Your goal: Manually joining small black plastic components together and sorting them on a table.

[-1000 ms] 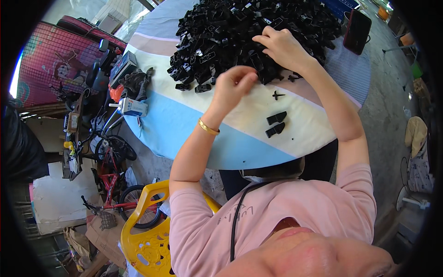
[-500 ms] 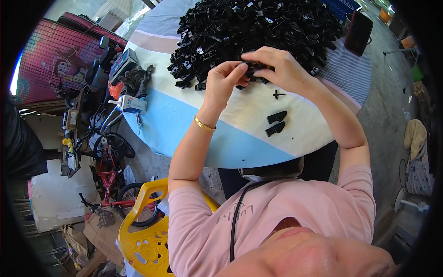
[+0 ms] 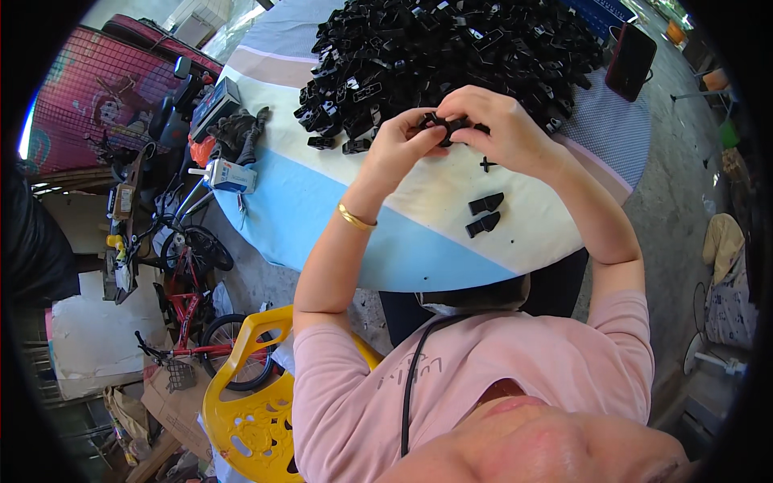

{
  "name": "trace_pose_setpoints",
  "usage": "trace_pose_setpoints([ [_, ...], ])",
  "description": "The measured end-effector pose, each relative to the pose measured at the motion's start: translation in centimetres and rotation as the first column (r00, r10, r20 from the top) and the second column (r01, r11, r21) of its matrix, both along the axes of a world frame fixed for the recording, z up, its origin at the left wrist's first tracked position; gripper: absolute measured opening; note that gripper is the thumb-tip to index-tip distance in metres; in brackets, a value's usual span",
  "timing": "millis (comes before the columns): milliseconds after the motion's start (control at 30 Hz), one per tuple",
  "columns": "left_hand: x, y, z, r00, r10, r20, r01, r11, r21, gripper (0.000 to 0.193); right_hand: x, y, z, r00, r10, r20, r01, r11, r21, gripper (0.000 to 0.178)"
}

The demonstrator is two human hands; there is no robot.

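Near the front edge of a heap of black plastic parts (image 3: 435,60), I hold a small black plastic part (image 3: 456,125) up between both hands. My left hand (image 3: 401,146) grips its left end between thumb and fingers. On its other end, the thumb and bent fingers of my right hand (image 3: 501,121) are closed. Fingers cover much of the part, so its exact kind is unclear. Below my right hand, a tiny black cross-shaped piece (image 3: 486,165) lies on the striped tablecloth (image 3: 378,253). Closer to me rest two wedge-like black pieces, one (image 3: 486,203) above the other (image 3: 483,224).
A phone (image 3: 631,61) stands upright at the table's right, near a blue crate (image 3: 597,14). Along the left edge lie a small white-and-blue carton (image 3: 232,176), dark cloth (image 3: 239,138) and another box (image 3: 216,107). A yellow chair (image 3: 251,402) and red bicycle (image 3: 187,310) stand at left.
My right fingers have curled in and the thumb now presses on the black part, which shows more between the hands. The loose pieces stay in place on the cloth.
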State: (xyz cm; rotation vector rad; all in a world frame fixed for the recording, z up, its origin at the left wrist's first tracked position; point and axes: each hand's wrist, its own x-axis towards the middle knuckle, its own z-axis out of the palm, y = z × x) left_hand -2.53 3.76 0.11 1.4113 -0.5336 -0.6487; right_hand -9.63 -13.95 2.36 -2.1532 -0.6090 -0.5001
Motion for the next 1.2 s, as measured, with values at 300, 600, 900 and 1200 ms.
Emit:
trace_pose_setpoints([
  [300, 1.3, 0.9, -1.0, 0.961, -0.190, -0.200, 0.154, 0.971, -0.181, 0.028, -0.1, -0.7, 0.7, 0.971, 0.111, -0.211, -0.038, 0.946, 0.323, 0.026],
  [600, 0.6, 0.7, -0.1, 0.972, -0.171, -0.159, 0.163, 0.985, -0.064, 0.036, 0.2, -0.8, 0.2, 0.998, 0.038, -0.048, -0.031, 0.991, 0.128, 0.030],
  [900, -1.0, 0.1, 0.6, 0.905, -0.108, 0.411, -0.018, 0.957, 0.290, 0.031, 0.4, -0.2, -0.5, 0.997, -0.069, -0.043, 0.073, 0.993, 0.097, 0.032],
  [1200, -3.4, -0.1, 1.5, 0.861, -0.318, 0.396, 0.161, 0.911, 0.381, 0.027, 2.3, -4.6, 0.0, 0.951, 0.096, -0.295, 0.032, 0.915, 0.401, 0.018],
])
